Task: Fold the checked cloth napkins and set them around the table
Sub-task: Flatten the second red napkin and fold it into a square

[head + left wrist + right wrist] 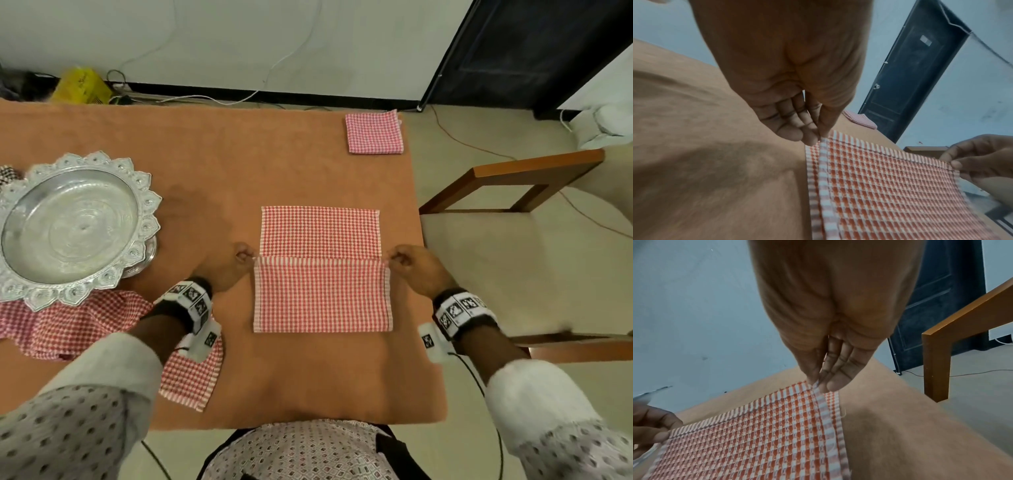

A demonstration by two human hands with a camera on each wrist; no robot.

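Observation:
A red-and-white checked napkin (321, 270) lies in front of me on the table (239, 178), its near half turned over onto the far half. My left hand (245, 256) pinches the left corner of the lifted edge (823, 139). My right hand (394, 258) pinches the right corner (816, 385). The lifted edge hangs about halfway across the cloth. A folded napkin (374, 133) sits at the table's far right corner. More unfolded checked napkins (85, 325) lie heaped at the near left, partly under my left arm.
An ornate silver pedestal tray (73, 226) stands on the left, over the heap's edge. A wooden chair (513, 219) with a pale seat stands right of the table. Cables and a yellow bag (82, 85) lie on the floor beyond.

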